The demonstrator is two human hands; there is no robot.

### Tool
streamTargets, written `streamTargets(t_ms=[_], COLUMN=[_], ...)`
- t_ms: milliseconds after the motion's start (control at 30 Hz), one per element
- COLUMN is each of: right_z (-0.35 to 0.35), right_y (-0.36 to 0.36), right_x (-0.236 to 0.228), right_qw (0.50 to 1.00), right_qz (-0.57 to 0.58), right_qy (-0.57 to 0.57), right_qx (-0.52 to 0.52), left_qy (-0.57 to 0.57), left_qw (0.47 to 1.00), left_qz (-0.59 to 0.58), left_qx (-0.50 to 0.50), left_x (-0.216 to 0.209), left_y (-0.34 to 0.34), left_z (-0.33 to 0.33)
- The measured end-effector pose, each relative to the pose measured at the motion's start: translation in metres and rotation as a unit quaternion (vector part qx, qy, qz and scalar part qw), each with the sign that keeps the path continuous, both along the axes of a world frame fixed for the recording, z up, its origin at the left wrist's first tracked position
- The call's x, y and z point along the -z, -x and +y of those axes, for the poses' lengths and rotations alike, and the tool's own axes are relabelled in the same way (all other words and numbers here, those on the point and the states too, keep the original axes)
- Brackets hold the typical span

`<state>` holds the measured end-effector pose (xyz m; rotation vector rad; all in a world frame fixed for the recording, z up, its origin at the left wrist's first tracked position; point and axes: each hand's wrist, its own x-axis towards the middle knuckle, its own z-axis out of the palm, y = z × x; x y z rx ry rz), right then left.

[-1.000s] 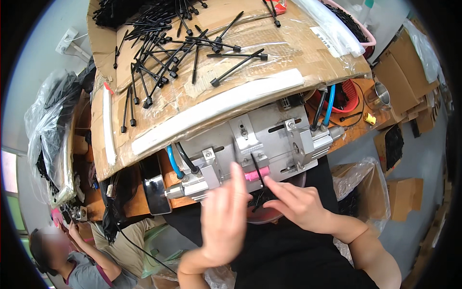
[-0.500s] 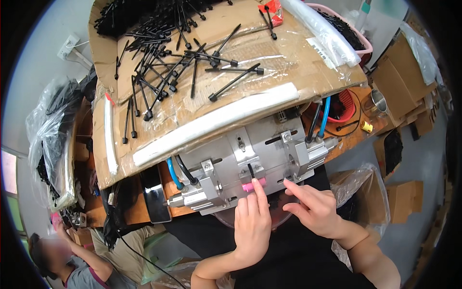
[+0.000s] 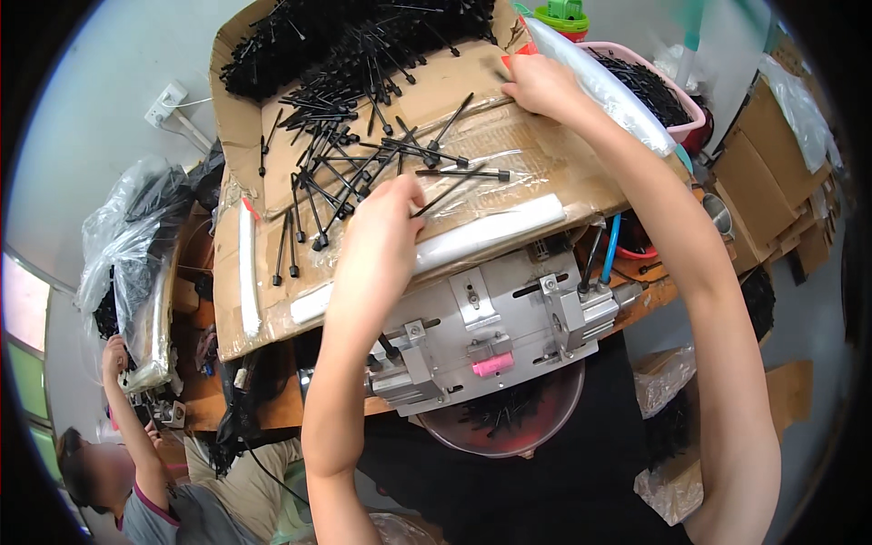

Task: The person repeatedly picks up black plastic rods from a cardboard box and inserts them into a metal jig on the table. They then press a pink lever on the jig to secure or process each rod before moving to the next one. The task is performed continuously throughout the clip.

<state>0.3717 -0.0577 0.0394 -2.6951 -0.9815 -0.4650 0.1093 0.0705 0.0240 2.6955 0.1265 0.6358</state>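
A thin, straight black rod (image 3: 449,191) slants at the left hand (image 3: 385,214).

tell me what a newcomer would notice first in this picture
Probably the dense heap of black rods at the top, with more strewn across the cardboard. Next, perhaps, the bright pink piece on the grey metal fixture below. The left hand and right hand, both over the cardboard, also stand out.
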Motion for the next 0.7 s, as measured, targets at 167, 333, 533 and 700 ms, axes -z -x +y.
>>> streamTargets(t_ms=[167, 333, 533, 700], right_z=[0.007, 0.002, 0.028, 0.027], right_y=[0.062, 0.092, 0.068, 0.069], right_x=[-0.002, -0.024, -0.002, 0.000], right_qw=[0.988, 0.983, 0.955, 0.958], right_qz=[0.012, -0.032, -0.009, -0.026], right_qy=[0.053, 0.121, 0.042, -0.046], right_qx=[-0.141, -0.133, -0.294, -0.280], left_qy=[0.068, 0.034, 0.002, -0.011], left_qw=[0.995, 0.994, 0.996, 0.993], left_qz=[-0.033, -0.069, -0.077, -0.081], left_qx=[-0.063, -0.077, -0.052, -0.079], left_x=[-0.006, -0.001, 0.003, 0.018], left_y=[0.056, 0.087, 0.100, 0.126], left_z=[0.016, 0.012, 0.008, -0.041])
